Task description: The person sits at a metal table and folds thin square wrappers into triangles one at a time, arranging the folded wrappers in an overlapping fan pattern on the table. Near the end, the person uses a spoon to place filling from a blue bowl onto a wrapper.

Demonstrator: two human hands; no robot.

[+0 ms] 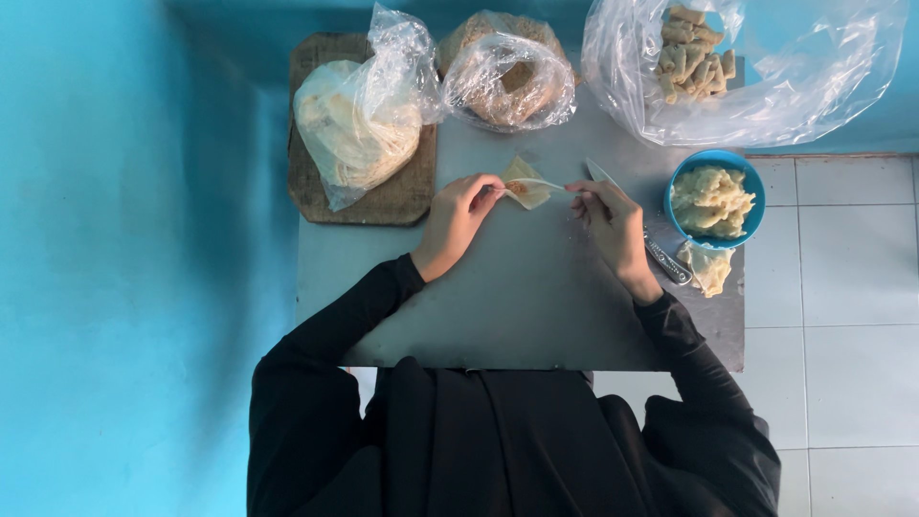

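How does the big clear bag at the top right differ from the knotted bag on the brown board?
The big clear bag lies open and mostly slack, with a small cluster of ridged, rolled pieces. The knotted bag is tied shut and stuffed with pale sheets, resting on the brown board. Both are transparent plastic.

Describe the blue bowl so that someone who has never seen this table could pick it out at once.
Start at the grey table and go to its right edge, below the big clear bag of rolled pieces. There stands the blue bowl, round and heaped with pale yellow filling, just right of the right hand. It is the only bowl; everything else holding food is a plastic bag.
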